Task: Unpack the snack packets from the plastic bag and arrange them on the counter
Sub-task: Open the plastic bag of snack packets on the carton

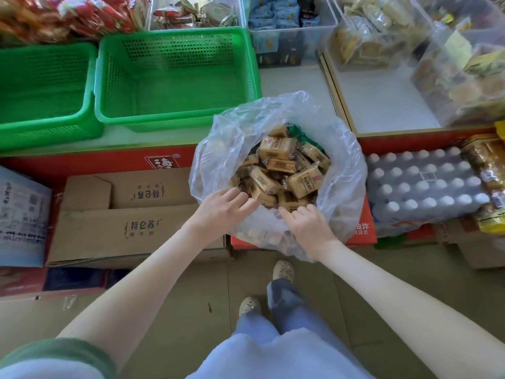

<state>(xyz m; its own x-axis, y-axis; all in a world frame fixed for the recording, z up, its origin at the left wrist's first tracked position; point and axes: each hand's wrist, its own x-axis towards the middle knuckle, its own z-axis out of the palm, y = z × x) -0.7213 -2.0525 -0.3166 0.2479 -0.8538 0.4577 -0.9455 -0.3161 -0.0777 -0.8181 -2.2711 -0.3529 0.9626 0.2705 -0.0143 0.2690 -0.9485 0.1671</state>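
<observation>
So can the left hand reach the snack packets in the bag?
Probably yes. The plastic bag gapes open, the snack packets lie uncovered on top, and the left hand is right at its near rim with nothing between.

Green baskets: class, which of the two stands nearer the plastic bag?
The right-hand basket; its front corner sits just behind the plastic bag, while the left-hand basket stands farther off.

**Person, seen from above.** Forearms bare from the fingers (241, 196) back; a green sleeve (68, 351) edge begins far behind the left hand (222, 207). Below the fingers: pale blue trousers (289, 315), two beige perforated shoes (283, 270).
</observation>
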